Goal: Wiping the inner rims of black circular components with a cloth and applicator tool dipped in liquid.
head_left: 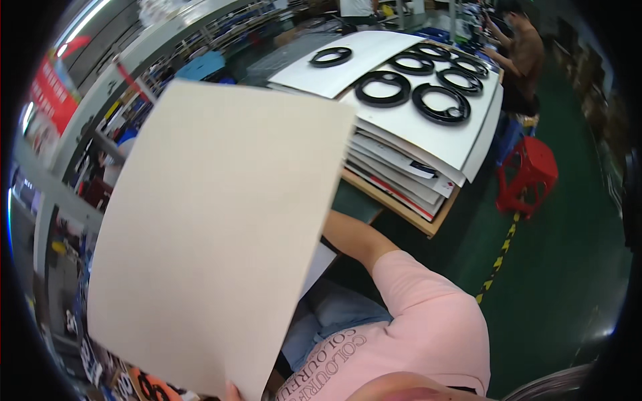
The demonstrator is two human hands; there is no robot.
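A large beige cardboard sheet [214, 234] is held up close to the camera and fills the middle of the view. A small part of my left hand [231, 391] shows at the sheet's bottom corner, gripping its edge. My right forearm, in a pink short sleeve [428, 301], reaches from the lower right and passes behind the sheet's right edge. The right hand itself is hidden behind the sheet, so I cannot see what it touches.
Beyond the sheet a wooden table [408, 212] carries a stack of white boards [428, 134] topped with several black rings [382, 88]. A red plastic stool [529, 175] stands on the green floor beside yellow-black tape [498, 257]. Another person [521, 53] works at the far right.
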